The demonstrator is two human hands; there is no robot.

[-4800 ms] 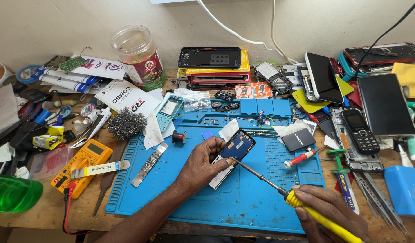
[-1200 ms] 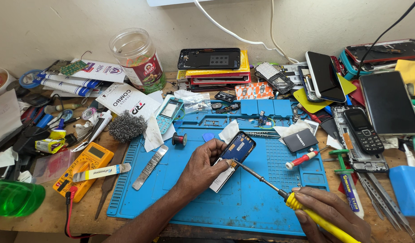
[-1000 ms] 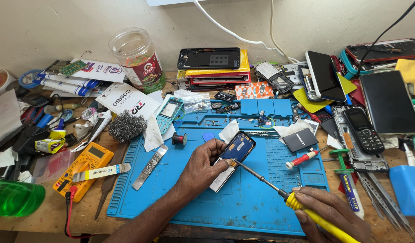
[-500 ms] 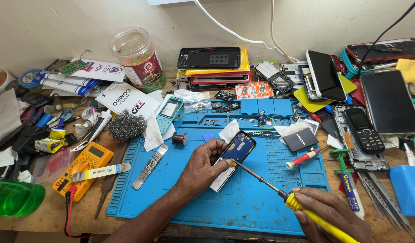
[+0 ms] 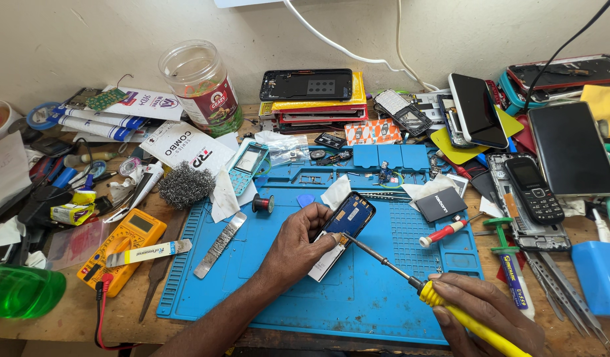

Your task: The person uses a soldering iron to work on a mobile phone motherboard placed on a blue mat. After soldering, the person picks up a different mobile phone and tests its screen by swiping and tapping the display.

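A small opened phone with a dark blue circuit board [image 5: 344, 225] lay tilted on the blue silicone repair mat [image 5: 265, 291], just right of the frame's centre. The left hand [image 5: 297, 246] pressed down on it, fingers curled over its left edge and the thumb tip beside the board's lower end. The metal tip of a yellow-handled soldering iron [image 5: 410, 281] touched that same lower end of the board; the right hand [image 5: 490, 314], at the lower right of the frame, gripped the yellow handle firmly.

On the mat to the right of the phone sat a small black battery [image 5: 441, 203] and a red-handled screwdriver [image 5: 444, 233]. To the left lay a small spool of dark wire [image 5: 263, 203] and a flat metal strip [image 5: 220, 235]. Off the mat's left edge, on the wooden bench, a yellow multimeter [image 5: 123, 254] rested below a ball of grey steel wool [image 5: 186, 185]. A clear plastic jar [image 5: 202, 89] stood at the upper left, and a black keypad phone [image 5: 533, 190] lay at the right among other handsets.
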